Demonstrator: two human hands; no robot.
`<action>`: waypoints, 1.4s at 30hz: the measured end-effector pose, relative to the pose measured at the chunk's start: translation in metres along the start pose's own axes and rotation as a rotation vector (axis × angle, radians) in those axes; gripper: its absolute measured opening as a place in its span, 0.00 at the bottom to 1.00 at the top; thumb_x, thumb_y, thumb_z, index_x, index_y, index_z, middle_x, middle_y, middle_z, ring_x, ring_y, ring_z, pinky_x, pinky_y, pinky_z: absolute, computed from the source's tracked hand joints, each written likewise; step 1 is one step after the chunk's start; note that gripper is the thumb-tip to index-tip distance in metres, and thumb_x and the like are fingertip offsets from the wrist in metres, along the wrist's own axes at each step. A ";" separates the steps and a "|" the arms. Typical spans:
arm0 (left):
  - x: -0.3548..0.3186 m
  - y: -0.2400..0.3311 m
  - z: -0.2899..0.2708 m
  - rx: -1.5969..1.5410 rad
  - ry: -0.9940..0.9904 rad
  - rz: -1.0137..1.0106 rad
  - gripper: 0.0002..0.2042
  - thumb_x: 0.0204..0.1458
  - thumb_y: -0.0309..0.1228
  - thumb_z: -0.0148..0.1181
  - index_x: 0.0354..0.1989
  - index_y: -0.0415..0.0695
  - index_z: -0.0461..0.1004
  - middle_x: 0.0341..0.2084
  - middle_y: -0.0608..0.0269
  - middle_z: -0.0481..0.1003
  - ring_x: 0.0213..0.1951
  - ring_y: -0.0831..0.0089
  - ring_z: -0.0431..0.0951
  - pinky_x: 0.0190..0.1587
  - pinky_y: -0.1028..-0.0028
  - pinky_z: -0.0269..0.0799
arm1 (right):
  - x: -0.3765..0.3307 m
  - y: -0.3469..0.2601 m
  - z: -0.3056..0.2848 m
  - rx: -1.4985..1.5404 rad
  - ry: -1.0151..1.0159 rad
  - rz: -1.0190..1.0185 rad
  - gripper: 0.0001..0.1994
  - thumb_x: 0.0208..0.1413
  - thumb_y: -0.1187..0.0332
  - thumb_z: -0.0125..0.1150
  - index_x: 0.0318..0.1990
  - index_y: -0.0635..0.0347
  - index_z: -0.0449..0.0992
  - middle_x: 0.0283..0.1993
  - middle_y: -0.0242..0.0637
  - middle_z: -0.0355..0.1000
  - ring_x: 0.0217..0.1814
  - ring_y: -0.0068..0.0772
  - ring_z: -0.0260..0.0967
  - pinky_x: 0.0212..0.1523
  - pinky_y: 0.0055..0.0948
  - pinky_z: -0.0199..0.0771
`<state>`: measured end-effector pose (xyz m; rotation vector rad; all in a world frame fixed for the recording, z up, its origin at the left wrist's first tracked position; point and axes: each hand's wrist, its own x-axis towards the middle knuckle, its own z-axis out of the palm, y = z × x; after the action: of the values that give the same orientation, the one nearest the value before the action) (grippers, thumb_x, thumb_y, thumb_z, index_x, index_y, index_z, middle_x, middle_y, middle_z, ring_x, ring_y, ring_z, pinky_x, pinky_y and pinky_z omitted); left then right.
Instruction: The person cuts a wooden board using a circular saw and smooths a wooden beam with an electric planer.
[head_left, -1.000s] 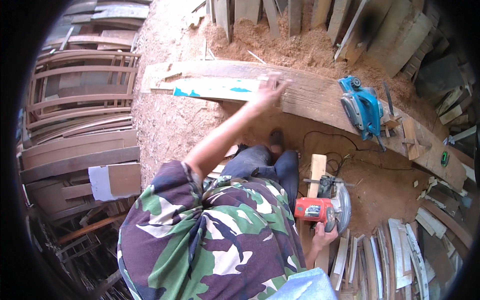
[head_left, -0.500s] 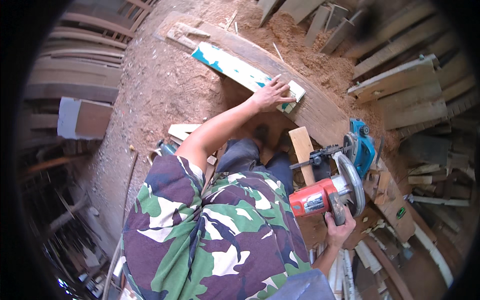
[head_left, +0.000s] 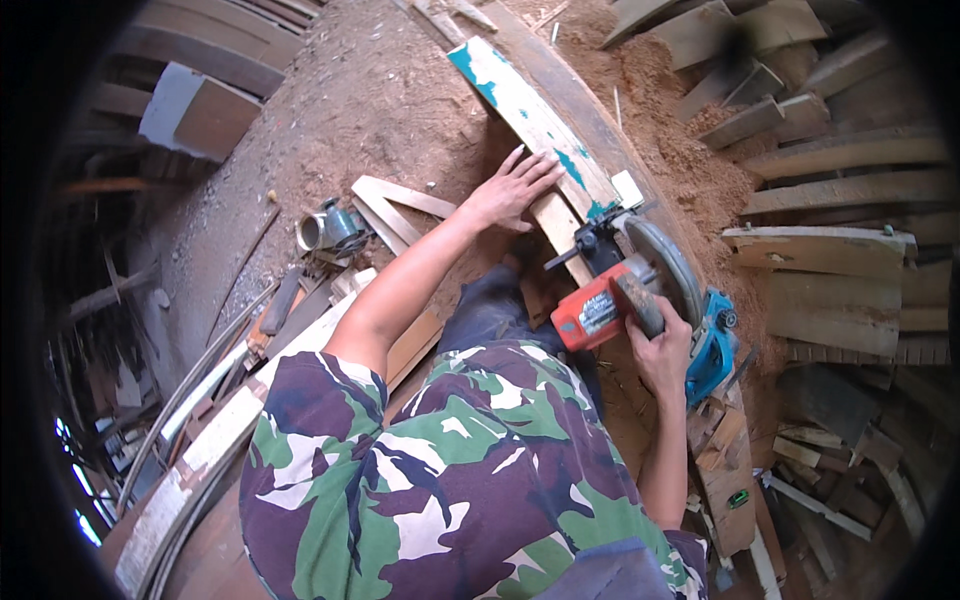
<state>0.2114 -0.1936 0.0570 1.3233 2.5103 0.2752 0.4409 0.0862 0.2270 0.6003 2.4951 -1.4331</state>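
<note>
A long board (head_left: pixel 530 110) with flaking white and teal paint lies along a wooden bench plank (head_left: pixel 585 95). My left hand (head_left: pixel 515 188) lies on the board's near-side edge, fingers stretched out and apart. My right hand (head_left: pixel 662 345) is wrapped round the rear handle of a red circular saw (head_left: pixel 592 308). The saw sits at the board's near end, its metal guard (head_left: pixel 665 255) on the right and its base toward the board. Whether the blade touches the wood is hidden. A small pale wood block (head_left: pixel 628 190) lies just beyond the saw.
A blue power tool (head_left: pixel 712 345) stands on the bench right beside the saw. Sawdust (head_left: pixel 655 130) is heaped beyond the bench, with stacked planks (head_left: pixel 850 195) at the right. On the left lie a grey-green tool (head_left: pixel 335 228) and a pale angled wood frame (head_left: pixel 400 205).
My right hand has brought the saw forward to the board's near end. My left hand has shifted back along the board, away from that end. The whole view has turned.
</note>
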 end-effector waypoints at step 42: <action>0.031 -0.071 0.003 0.030 0.101 0.338 0.29 0.58 0.32 0.57 0.71 0.48 0.68 0.73 0.64 0.66 0.72 0.69 0.67 0.77 0.65 0.57 | 0.083 -0.018 0.045 -0.081 -0.161 -0.057 0.11 0.57 0.67 0.72 0.40 0.62 0.76 0.32 0.51 0.76 0.34 0.51 0.75 0.40 0.42 0.74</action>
<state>0.1407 -0.2075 0.0279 1.7868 2.3664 0.3849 0.3574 0.0599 0.1875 0.3859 2.4475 -1.3346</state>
